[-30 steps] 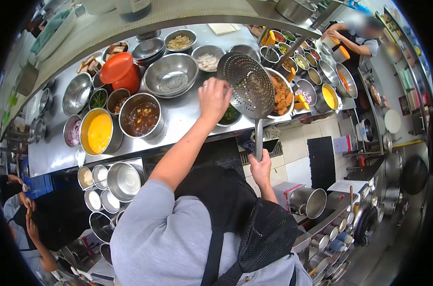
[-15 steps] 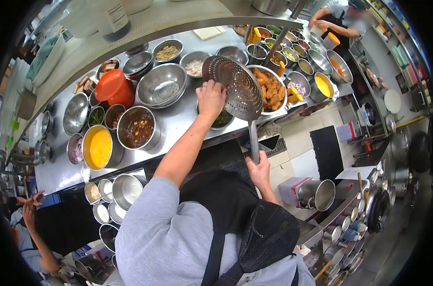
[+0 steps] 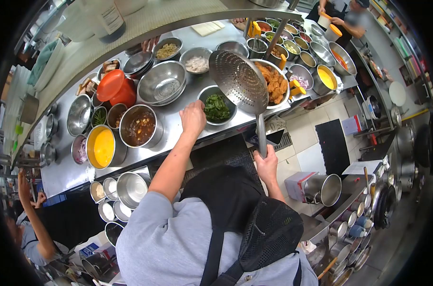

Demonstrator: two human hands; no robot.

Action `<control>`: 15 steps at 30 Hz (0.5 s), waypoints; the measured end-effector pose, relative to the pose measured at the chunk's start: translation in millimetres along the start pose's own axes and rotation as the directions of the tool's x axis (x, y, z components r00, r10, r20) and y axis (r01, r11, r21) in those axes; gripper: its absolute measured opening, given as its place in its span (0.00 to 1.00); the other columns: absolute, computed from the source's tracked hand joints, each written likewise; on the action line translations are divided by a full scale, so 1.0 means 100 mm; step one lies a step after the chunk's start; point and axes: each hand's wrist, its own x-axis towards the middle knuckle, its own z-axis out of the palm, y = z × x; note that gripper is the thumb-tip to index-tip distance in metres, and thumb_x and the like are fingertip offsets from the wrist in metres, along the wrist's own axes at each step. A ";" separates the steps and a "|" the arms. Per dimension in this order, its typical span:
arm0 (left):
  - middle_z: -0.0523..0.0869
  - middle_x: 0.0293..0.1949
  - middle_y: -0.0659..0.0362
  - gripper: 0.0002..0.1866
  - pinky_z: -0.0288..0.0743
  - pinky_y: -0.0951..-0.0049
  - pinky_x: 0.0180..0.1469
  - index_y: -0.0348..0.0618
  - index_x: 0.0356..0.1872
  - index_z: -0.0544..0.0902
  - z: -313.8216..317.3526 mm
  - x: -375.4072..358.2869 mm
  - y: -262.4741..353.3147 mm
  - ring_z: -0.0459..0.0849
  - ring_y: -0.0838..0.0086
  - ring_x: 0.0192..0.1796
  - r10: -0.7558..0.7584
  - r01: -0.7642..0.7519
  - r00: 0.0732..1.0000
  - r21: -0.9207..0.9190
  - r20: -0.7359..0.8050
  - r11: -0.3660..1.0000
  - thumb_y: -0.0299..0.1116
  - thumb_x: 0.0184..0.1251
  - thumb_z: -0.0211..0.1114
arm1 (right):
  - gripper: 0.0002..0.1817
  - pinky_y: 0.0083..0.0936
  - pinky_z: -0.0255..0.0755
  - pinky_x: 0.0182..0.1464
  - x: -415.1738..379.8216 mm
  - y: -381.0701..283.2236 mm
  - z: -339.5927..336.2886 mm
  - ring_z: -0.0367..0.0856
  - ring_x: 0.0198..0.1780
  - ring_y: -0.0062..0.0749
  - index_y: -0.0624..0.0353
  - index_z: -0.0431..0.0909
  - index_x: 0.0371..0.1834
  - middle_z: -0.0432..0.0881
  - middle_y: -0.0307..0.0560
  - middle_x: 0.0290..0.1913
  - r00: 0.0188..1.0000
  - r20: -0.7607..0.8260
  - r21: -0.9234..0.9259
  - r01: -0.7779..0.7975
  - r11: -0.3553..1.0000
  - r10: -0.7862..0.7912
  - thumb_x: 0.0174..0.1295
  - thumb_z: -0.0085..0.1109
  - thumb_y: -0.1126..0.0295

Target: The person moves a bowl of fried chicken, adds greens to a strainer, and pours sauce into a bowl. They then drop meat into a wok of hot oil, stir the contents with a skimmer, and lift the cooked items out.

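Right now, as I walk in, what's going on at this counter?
Someone in a grey shirt stands at a crowded metal counter. Their right hand grips the handle of a big perforated skimmer, whose head hides part of the bowl of fried pieces in this view. The left hand, curled, is beside the bowl of leafy greens; whether it touches the rim or holds anything is unclear. A pot of yellow liquid and a pot of brown liquid stand farther left.
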 end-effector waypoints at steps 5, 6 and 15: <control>0.87 0.33 0.50 0.06 0.73 0.51 0.43 0.42 0.38 0.79 0.02 0.07 -0.19 0.84 0.51 0.40 0.005 -0.057 0.985 -0.297 -0.173 0.953 0.24 0.62 0.58 | 0.11 0.31 0.68 0.26 -0.06 0.28 -0.02 0.73 0.21 0.29 0.62 0.72 0.36 0.73 0.42 0.21 0.986 0.086 0.230 -0.159 0.960 0.143 0.58 0.66 0.72; 0.87 0.32 0.50 0.05 0.75 0.53 0.42 0.41 0.38 0.79 0.01 0.07 -0.23 0.84 0.52 0.39 -0.043 -0.023 0.981 -0.337 -0.187 0.941 0.23 0.62 0.59 | 0.11 0.28 0.63 0.21 -0.11 0.22 -0.08 0.69 0.18 0.24 0.60 0.71 0.38 0.71 0.38 0.21 0.961 0.166 0.414 -0.271 0.869 0.221 0.59 0.65 0.74; 0.82 0.35 0.50 0.10 0.74 0.62 0.46 0.39 0.40 0.83 0.12 0.08 -0.26 0.81 0.56 0.41 0.168 -0.243 0.942 -0.246 -0.291 0.938 0.26 0.56 0.66 | 0.11 0.21 0.53 0.13 -0.90 0.50 -0.59 0.59 0.11 0.18 0.58 0.67 0.42 0.65 0.35 0.18 0.877 0.139 0.874 -0.327 0.360 0.460 0.63 0.60 0.78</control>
